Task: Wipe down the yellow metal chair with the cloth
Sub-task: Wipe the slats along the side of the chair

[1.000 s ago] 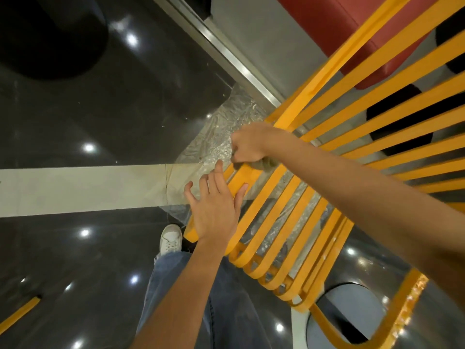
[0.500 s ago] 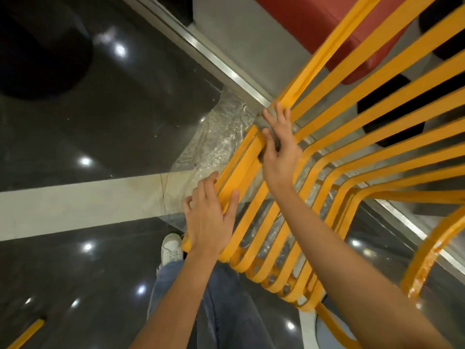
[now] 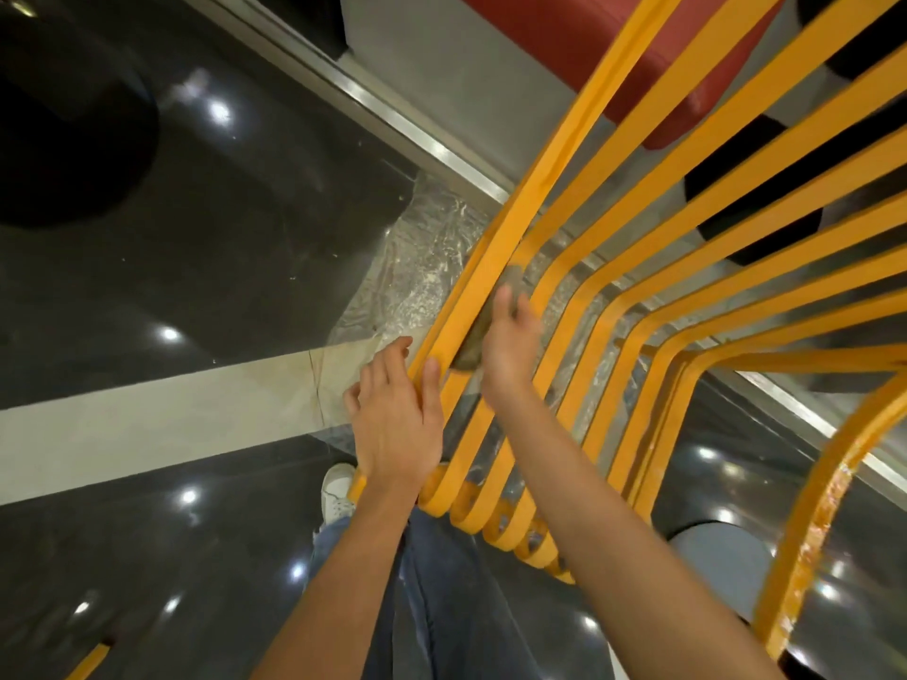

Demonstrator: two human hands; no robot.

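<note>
The yellow metal chair fills the right half of the view, its slats bending from seat to backrest. A grey-brown cloth lies against the second slat from the left. My right hand presses the cloth onto that slat, thumb up along it, and most of the cloth is hidden under the palm. My left hand rests on the outermost slat with its fingers over the edge and the thumb on top.
Crinkled clear plastic sheet lies on the dark glossy floor under the chair. A pale stone strip crosses the floor. A red seat stands beyond the chair. My jeans and a white shoe are below.
My right hand has slid with the cloth down the slat towards me. The left hand has stayed on the outer slat.
</note>
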